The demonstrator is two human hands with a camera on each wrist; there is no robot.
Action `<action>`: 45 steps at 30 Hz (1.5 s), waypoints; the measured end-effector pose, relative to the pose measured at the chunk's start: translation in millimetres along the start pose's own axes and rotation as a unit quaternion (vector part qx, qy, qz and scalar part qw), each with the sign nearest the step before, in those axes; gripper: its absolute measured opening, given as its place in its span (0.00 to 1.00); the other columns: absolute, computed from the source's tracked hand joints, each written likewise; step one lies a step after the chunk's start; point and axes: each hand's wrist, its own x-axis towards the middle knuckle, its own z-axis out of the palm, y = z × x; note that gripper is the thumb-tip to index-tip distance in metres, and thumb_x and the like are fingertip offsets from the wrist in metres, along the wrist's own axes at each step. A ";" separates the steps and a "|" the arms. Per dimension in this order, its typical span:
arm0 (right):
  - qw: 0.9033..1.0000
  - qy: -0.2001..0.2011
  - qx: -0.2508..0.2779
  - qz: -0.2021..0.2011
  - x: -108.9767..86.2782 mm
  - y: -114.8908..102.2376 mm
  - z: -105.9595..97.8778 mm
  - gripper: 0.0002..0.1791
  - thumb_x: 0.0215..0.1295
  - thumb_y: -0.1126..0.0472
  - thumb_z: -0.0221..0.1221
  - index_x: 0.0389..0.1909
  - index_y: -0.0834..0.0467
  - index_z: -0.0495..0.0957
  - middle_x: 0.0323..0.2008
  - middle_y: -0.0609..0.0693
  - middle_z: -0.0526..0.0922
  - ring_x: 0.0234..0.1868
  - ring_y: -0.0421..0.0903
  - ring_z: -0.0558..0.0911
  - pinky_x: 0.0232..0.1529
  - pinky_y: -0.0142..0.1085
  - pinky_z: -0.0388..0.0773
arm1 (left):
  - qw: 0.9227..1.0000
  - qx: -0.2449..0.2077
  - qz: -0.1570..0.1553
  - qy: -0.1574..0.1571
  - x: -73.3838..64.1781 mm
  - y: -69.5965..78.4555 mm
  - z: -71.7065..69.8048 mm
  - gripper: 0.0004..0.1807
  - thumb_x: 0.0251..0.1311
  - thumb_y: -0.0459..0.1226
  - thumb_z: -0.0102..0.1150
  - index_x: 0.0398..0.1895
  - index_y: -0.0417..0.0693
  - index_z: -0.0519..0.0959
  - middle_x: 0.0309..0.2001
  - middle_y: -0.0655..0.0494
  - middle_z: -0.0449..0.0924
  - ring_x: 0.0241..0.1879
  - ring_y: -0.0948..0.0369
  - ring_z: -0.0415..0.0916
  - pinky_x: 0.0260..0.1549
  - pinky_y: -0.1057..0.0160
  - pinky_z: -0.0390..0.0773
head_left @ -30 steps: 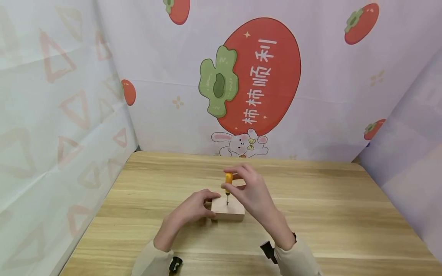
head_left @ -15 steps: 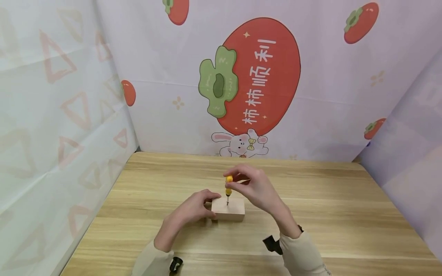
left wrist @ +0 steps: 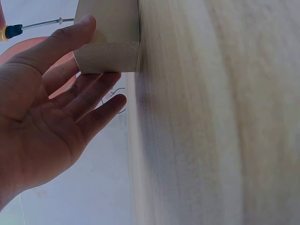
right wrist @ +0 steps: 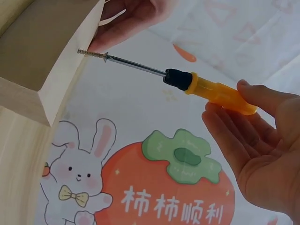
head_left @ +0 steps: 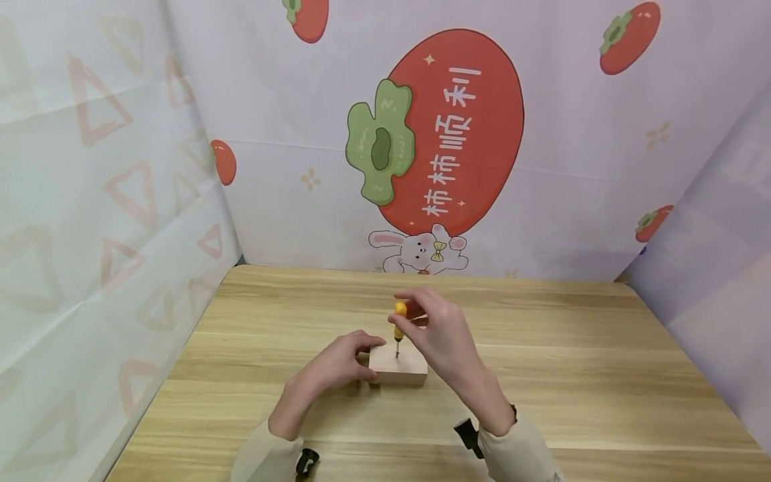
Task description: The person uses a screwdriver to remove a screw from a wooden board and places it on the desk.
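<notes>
White printed cloth stands behind the table, block and screwdriver.

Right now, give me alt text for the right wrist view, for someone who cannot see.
The right hand holds a yellow-handled screwdriver against a metal screw projecting from a pale rectangular wooden block. The left hand grips the block; behind hangs a white cartoon-printed backdrop.

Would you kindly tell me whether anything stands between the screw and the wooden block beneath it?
Nothing visible does: the screw meets the top of the wooden block directly. The left hand grips the block's side, apart from the screw, and the right hand holds the screwdriver.
</notes>
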 end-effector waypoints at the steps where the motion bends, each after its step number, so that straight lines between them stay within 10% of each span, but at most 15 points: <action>1: 1.000 -0.001 0.004 0.003 0.5 -1.2 -0.7 0.17 0.52 0.67 0.73 0.43 0.60 0.82 0.34 0.48 0.84 0.33 0.38 0.85 0.36 0.26 0.83 | 1.000 0.001 0.000 0.000 -0.2 -0.1 -0.1 0.32 0.49 0.36 0.75 0.61 0.46 0.78 0.51 0.54 0.80 0.59 0.50 0.77 0.61 0.45 0.73; 12: 0.991 -0.103 0.076 0.042 6.0 -2.4 -13.3 0.15 0.60 0.71 0.66 0.47 0.57 0.83 0.43 0.49 0.88 0.38 0.42 0.87 0.40 0.30 0.84 | 1.000 -0.001 -0.006 -0.001 -1.5 0.9 -0.7 0.32 0.50 0.36 0.75 0.62 0.46 0.78 0.52 0.54 0.80 0.60 0.50 0.76 0.61 0.45 0.73; 24: 1.000 0.017 -0.001 0.003 0.8 -0.8 -3.6 0.16 0.52 0.66 0.74 0.43 0.60 0.85 0.36 0.48 0.83 0.33 0.39 0.84 0.37 0.28 0.84 | 1.000 0.001 0.005 0.001 -0.4 3.1 -1.5 0.32 0.49 0.36 0.76 0.61 0.45 0.79 0.51 0.53 0.80 0.59 0.49 0.77 0.60 0.46 0.74; 45: 0.994 -0.079 0.069 0.015 -0.5 0.2 -10.2 0.17 0.61 0.68 0.67 0.51 0.56 0.83 0.46 0.47 0.84 0.41 0.40 0.85 0.44 0.31 0.84 | 1.000 -0.003 -0.007 0.000 -1.3 2.1 -1.2 0.32 0.50 0.36 0.75 0.62 0.46 0.78 0.52 0.53 0.80 0.60 0.50 0.76 0.61 0.46 0.73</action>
